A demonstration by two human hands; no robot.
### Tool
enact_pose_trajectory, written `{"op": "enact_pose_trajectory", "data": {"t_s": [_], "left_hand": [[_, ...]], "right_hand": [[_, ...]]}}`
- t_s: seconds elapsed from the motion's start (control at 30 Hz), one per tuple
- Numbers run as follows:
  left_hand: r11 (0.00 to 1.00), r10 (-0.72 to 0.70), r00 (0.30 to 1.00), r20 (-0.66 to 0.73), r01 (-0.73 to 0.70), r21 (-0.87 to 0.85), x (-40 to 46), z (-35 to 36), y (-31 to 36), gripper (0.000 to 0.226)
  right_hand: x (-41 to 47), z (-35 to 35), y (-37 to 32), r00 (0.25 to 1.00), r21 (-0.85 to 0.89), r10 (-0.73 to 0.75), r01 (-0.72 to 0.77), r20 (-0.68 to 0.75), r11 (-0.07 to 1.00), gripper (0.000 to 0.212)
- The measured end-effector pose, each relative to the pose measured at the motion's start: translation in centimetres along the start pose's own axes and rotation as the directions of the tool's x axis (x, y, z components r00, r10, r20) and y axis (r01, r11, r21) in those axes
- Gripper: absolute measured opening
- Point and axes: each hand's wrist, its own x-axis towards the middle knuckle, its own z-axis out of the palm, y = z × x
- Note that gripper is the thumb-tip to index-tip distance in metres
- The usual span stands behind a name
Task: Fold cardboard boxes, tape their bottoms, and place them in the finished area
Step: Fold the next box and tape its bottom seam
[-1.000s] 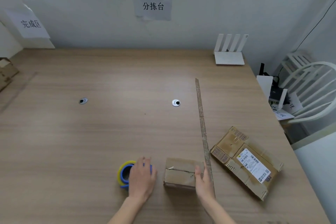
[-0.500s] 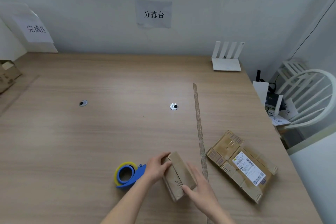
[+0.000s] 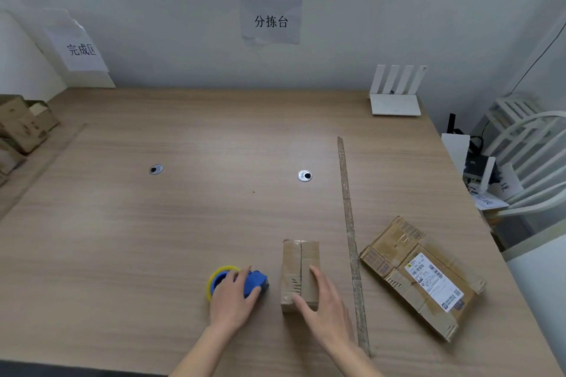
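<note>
**Small box lengthwise on the table, one hand on it, the other on the tape dispenser**

Near the front edge of the wooden table (image 3: 122,239): a small folded cardboard box (image 3: 300,269), standing with its long axis running away from the viewer toward the back wall, far end pointing at the wall sign, centre seam between the two top flaps running the same way. Resting on its near right part, the right hand (image 3: 321,306), fingers straight and spread, palm over the top, thumb at the near end; pressing flat, not pinching. Just left of the box, apart from it: a blue tape dispenser (image 3: 255,281) with a yellow-rimmed roll, covered by the left hand (image 3: 234,300), fingers curled over its body in a grip. Just right of the box, a long thin cardboard strip (image 3: 347,208), lying roughly parallel to it. Further right, a flattened box (image 3: 398,257) with a shipping label, lying diagonally. At the far left edge, several cardboard boxes (image 3: 21,125) below a sign reading 完成区.
</note>
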Motion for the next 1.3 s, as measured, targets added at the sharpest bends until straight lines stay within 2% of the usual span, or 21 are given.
{"op": "enact_pose_trajectory", "data": {"t_s": [0.07,0.13,0.23,0.3,0.37,0.4,0.47,0.53,0.6,0.67,0.77,0.9,1.17,1.3], "left_hand": [[0.991,-0.033,0.995,0.098,0.019,0.131,-0.1,1.1,-1.4,0.078],[0.986,-0.039,0.991,0.131,0.017,0.167,0.2,2.2,-1.9,0.086],[0.990,-0.033,0.991,0.130,0.015,0.138,1.1,3.1,-2.0,0.086],[0.993,-0.047,0.988,0.147,0.030,0.115,1.6,2.7,-2.1,0.076],[1.000,-0.031,0.985,0.168,0.030,0.009,1.6,1.8,-2.3,0.066],[0.994,0.000,0.984,0.181,0.020,-0.111,1.3,1.0,-2.3,0.063],[0.922,0.083,0.983,0.164,-0.013,-0.388,0.3,-1.0,-2.3,0.057],[0.855,0.129,0.984,0.120,-0.049,-0.516,-0.4,-3.5,-2.2,0.053],[0.830,0.182,0.980,0.084,-0.107,-0.547,-0.9,-6.1,-1.6,0.054],[0.815,0.238,0.971,0.035,-0.180,-0.551,-1.3,-8.5,-0.6,0.052],[0.816,0.286,0.958,-0.031,-0.260,-0.517,-1.9,-11.1,0.8,0.052],[0.837,0.338,0.940,-0.041,-0.320,-0.444,-2.2,-12.7,2.0,0.056],[0.847,0.444,0.896,-0.019,-0.426,-0.317,-2.1,-14.1,4.5,0.058],[0.828,0.524,0.852,-0.019,-0.514,-0.223,-1.8,-14.1,5.6,0.057]], "right_hand": [[-0.1,0.2,0.2,1.000,-0.019,-0.004,0.004,0.003,1.000,0.079],[-0.2,0.2,0.5,1.000,-0.034,-0.013,0.012,-0.013,0.999,0.080],[-0.2,-0.1,0.8,0.997,-0.012,-0.059,0.059,-0.049,0.998,0.077],[0.1,-0.7,0.5,0.993,-0.024,-0.095,0.093,-0.075,0.995,0.072],[0.4,-1.3,-0.3,0.985,-0.069,-0.136,0.129,-0.107,0.989,0.066],[0.7,-1.6,-0.8,0.980,-0.085,-0.159,0.150,-0.116,0.985,0.062],[1.4,-2.1,-2.2,0.974,-0.061,-0.209,0.204,-0.090,0.977,0.055],[2.5,-2.4,-3.9,0.972,0.059,-0.236,0.235,0.015,0.970,0.048],[3.8,-2.7,-5.8,0.962,0.240,-0.206,0.160,0.179,0.958,0.038],[4.7,-2.6,-7.6,0.936,0.371,-0.188,0.068,0.297,0.926,0.033],[5.3,-2.6,-9.3,0.923,0.453,-0.185,0.014,0.337,0.892,0.029],[4.9,-4.2,-10.8,0.900,0.493,-0.207,-0.010,0.383,0.870,0.033],[4.4,-7.7,-11.1,0.902,0.492,-0.221,0.010,0.372,0.871,0.025],[4.5,-8.4,-10.3,0.926,0.504,-0.211,0.027,0.312,0.863,0.019]]}}
